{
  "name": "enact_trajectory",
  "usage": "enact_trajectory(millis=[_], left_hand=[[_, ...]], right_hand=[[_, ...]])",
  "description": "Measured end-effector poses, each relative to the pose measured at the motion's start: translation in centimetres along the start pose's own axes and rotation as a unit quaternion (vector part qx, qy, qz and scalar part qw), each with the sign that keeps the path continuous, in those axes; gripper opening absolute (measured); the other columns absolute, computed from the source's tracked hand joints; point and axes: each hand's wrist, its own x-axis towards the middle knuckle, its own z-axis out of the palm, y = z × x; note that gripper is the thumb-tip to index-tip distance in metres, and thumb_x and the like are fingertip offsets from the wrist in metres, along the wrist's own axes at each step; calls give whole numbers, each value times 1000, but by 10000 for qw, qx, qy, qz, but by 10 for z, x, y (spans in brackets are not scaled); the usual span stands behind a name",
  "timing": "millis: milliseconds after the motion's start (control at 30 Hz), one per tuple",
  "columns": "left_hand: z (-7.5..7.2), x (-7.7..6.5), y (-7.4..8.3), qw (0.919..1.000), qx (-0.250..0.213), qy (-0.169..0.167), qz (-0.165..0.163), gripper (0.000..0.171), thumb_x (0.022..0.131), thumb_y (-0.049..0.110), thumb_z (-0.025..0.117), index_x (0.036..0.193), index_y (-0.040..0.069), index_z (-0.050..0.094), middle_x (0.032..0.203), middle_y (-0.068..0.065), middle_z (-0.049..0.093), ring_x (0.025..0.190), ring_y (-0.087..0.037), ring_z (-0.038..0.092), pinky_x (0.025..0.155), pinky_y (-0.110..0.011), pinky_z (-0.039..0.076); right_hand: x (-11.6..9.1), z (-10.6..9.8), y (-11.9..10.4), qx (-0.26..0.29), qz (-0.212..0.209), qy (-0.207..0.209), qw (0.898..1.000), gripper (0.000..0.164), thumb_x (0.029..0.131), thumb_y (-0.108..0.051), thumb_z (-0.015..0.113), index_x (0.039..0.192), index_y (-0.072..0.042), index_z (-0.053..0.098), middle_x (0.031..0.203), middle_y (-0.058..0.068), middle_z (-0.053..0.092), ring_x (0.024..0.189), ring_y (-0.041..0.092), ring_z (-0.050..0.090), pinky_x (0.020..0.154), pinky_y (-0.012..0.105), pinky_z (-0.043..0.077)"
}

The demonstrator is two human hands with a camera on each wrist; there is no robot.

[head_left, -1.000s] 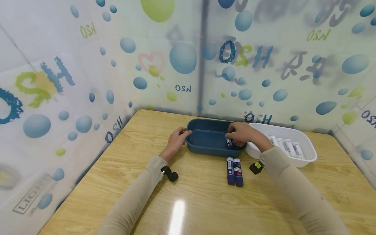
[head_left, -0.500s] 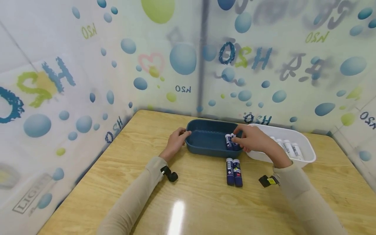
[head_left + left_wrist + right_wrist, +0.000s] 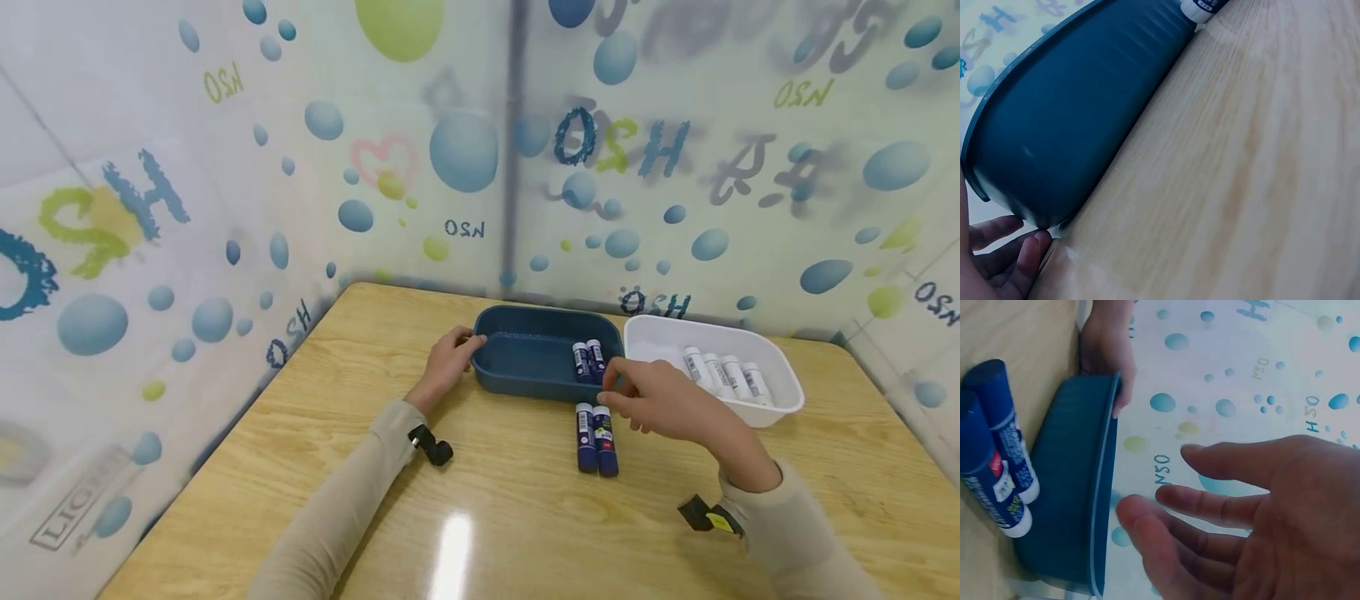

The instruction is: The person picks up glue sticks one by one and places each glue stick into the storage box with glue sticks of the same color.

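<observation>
My left hand (image 3: 447,362) grips the left end of a dark blue plastic bin (image 3: 525,385), its thumb over the rim and the other fingers against the outer wall. Two blue glue sticks (image 3: 588,362) with white ends lie side by side at the bin's right end. In front of the bin another pair of blue glue sticks (image 3: 596,446) lies on the table. Above the table, just right of that pair, my right hand (image 3: 663,400) holds nothing; its fingers are loosely bent, thumb apart from fingertips in the right wrist view (image 3: 1260,512).
A white bin (image 3: 652,337) stands against the blue bin's right end, with several white tubes (image 3: 722,377) lying inside. Behind both bins rises a patterned wall covering (image 3: 465,250). The wooden table (image 3: 510,500) extends toward me.
My right hand has let go of a glue stick inside the blue bin and come out over the rim, toward me and to the right. My left hand stays on the bin.
</observation>
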Motion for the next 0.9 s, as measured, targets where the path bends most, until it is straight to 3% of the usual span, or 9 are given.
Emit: enact_trajectory(millis=[267, 467, 900], left_hand=[[0, 1, 0, 10000, -11, 24, -57, 39, 102, 43, 59, 127, 13, 66, 107, -10, 69, 74, -20, 57, 70, -30, 49], [0, 0, 0, 9999, -49, 9, -87, 38, 102, 43, 59, 125, 13, 66, 104, -9, 68, 74, -20, 56, 70, -31, 49], [0, -1, 0, 9999, -44, -33, -130, 40, 102, 43, 59, 129, 13, 65, 109, -10, 68, 77, -21, 58, 71, -31, 49]], right_hand=[[0, 17, 13, 20, 500, -565, 9971, 39, 99, -33, 70, 124, -4, 61, 84, 7, 70, 65, 17, 63, 60, 32, 54], [4, 27, 21, -83, 933, -727, 9929, 51, 95, -36, 74, 133, -6, 58, 85, 6, 69, 67, 18, 64, 61, 32, 57], [11, 41, 27, -131, 1138, -852, 9898, 58, 97, -36, 73, 142, -7, 52, 82, 5, 64, 68, 18, 62, 61, 33, 54]])
